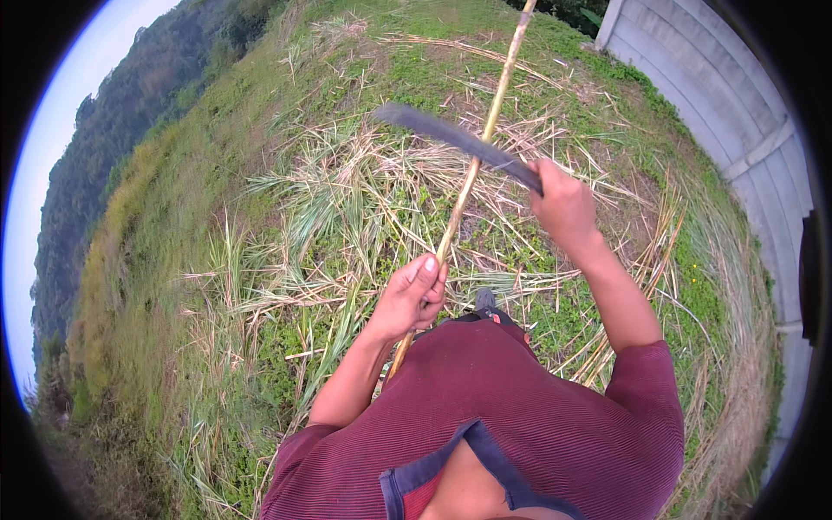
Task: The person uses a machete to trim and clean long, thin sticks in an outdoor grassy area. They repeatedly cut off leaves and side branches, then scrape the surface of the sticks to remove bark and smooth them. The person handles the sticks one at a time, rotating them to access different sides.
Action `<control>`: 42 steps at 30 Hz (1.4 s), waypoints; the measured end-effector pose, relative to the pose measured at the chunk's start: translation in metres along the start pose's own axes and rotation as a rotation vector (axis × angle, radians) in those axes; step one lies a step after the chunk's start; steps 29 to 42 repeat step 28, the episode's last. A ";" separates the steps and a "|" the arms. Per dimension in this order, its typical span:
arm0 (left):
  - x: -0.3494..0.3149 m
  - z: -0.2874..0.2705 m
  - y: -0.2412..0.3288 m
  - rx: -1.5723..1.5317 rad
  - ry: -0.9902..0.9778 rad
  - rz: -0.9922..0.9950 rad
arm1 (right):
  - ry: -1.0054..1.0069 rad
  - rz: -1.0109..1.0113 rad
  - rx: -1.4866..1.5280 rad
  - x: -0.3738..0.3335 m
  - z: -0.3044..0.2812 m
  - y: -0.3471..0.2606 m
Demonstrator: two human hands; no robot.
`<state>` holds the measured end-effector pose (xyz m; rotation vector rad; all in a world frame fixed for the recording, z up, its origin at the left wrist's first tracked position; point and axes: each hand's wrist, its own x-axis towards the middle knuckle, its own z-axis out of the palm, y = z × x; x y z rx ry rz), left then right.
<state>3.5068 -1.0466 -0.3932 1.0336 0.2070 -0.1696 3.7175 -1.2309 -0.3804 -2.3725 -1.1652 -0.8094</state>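
My left hand [411,297] is closed around a long, thin yellowish cane stalk [462,195], which slants from beside my body up to the far edge of the view. In my right hand [563,206] is a machete [451,137] with a dark, slightly curved blade. The blade points left and crosses the stalk well above my left hand, its tip a little blurred. Whether the edge touches the stalk I cannot tell. The machete's handle is hidden inside my right fist.
Cut leaves and dry stalks [364,182] litter the grass before me. More stalks [654,247] lie at the right, near a grey panel wall [706,78]. A grassy slope [165,234] drops away left toward wooded hills [95,147]. My shoe [484,299] shows below.
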 end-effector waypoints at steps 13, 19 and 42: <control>-0.018 -0.007 -0.013 -0.147 -0.068 -0.040 | -0.063 0.009 -0.021 0.007 -0.016 -0.010; -0.022 -0.002 -0.025 -0.026 -0.013 -0.017 | -0.103 0.103 -0.246 0.059 -0.020 0.050; -0.026 0.002 -0.049 0.337 0.148 0.118 | -0.215 -0.137 -0.241 0.073 -0.015 0.063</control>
